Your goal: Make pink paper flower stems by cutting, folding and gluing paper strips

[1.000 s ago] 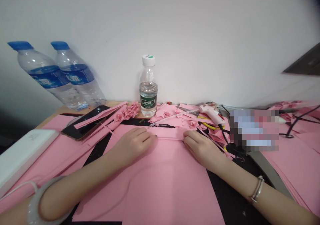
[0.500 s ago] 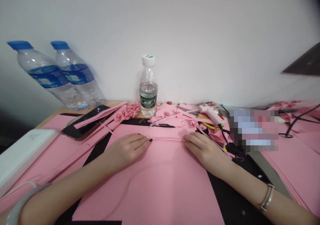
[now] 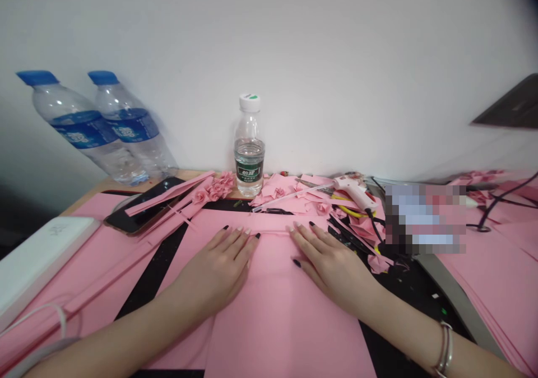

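The fold [image 3: 273, 233] in the pink paper [image 3: 269, 322] is best flattened evenly by left hand [image 3: 222, 269] and right hand [image 3: 336, 266] (fingers slightly spread, nothing gripped), edges kept aligned.

So both hands [image 3: 275, 257] are flat on the pink paper [image 3: 269, 322], with the green-labelled bottle [image 3: 249, 148] upright just beyond it.
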`<state>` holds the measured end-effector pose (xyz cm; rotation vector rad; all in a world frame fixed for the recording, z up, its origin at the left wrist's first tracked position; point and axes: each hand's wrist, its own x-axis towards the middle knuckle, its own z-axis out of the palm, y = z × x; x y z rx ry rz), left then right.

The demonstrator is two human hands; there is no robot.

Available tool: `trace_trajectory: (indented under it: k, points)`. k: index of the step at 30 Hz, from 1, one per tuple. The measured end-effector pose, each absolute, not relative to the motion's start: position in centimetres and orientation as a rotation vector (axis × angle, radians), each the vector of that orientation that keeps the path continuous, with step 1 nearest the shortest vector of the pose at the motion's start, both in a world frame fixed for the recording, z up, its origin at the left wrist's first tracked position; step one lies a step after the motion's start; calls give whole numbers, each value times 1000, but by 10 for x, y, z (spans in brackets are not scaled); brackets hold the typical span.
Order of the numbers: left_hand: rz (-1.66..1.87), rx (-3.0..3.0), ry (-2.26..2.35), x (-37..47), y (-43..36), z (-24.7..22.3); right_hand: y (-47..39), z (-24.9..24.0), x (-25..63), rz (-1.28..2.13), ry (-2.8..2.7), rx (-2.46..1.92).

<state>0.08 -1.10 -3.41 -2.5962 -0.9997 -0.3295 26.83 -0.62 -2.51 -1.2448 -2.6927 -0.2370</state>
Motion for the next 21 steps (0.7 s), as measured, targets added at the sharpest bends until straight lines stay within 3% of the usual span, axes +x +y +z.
trace_trajectory:
  k: [21]
  points:
    - [-172,-2573,-1147,28,-13,-32,4,-25,264,-270,-2692,-945]
